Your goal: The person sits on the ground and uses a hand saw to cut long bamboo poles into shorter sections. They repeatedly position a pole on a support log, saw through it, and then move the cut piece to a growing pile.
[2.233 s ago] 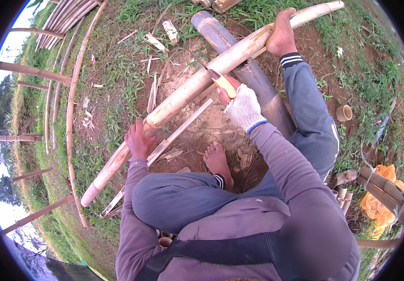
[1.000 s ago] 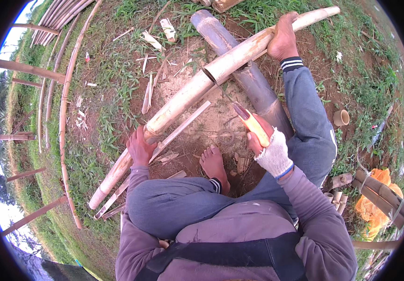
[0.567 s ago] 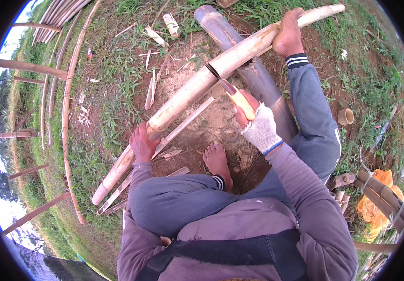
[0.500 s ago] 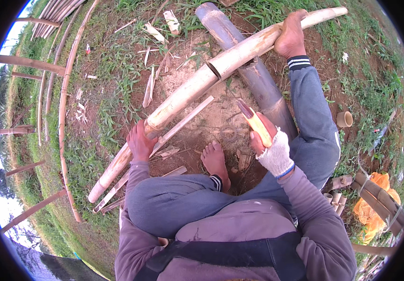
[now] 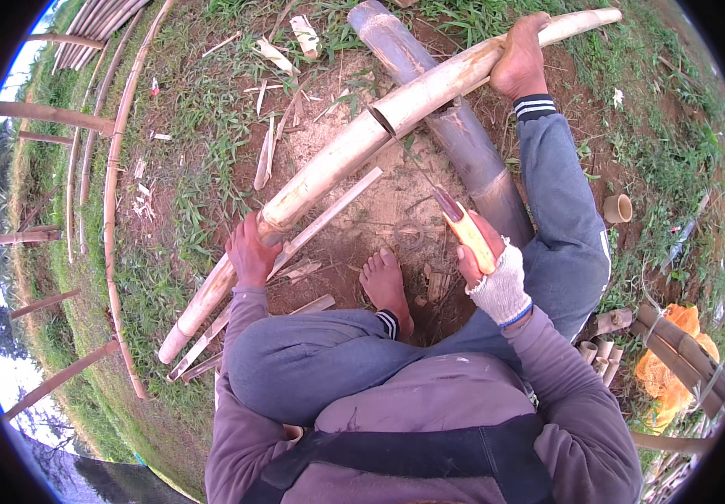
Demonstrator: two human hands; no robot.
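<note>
A long pale bamboo pole (image 5: 329, 175) runs slantwise from lower left to upper right, with a dark cut notch near its middle. My bare left hand (image 5: 251, 252) is closed round its lower part, just below a node. The pole rests across a thicker grey bamboo log (image 5: 476, 151), and my foot (image 5: 520, 59) presses on its far part. In my right hand (image 5: 493, 267), which wears a white fingerless glove, is a tool with a pale wooden handle (image 5: 470, 235) and a dark neck, held apart from the pole. Its blade cannot be made out clearly.
A split bamboo strip (image 5: 329, 214) lies beside the pole. Bamboo shavings (image 5: 274, 57) and sawdust cover the soil. To the right are a short bamboo ring (image 5: 618, 209), tied bamboo pieces (image 5: 686, 357) and orange netting (image 5: 661, 382). A bamboo fence (image 5: 110, 210) stands at left.
My right hand has moved slightly right and down with the wooden-handled tool, away from the pole. My left hand stays on the pole.
</note>
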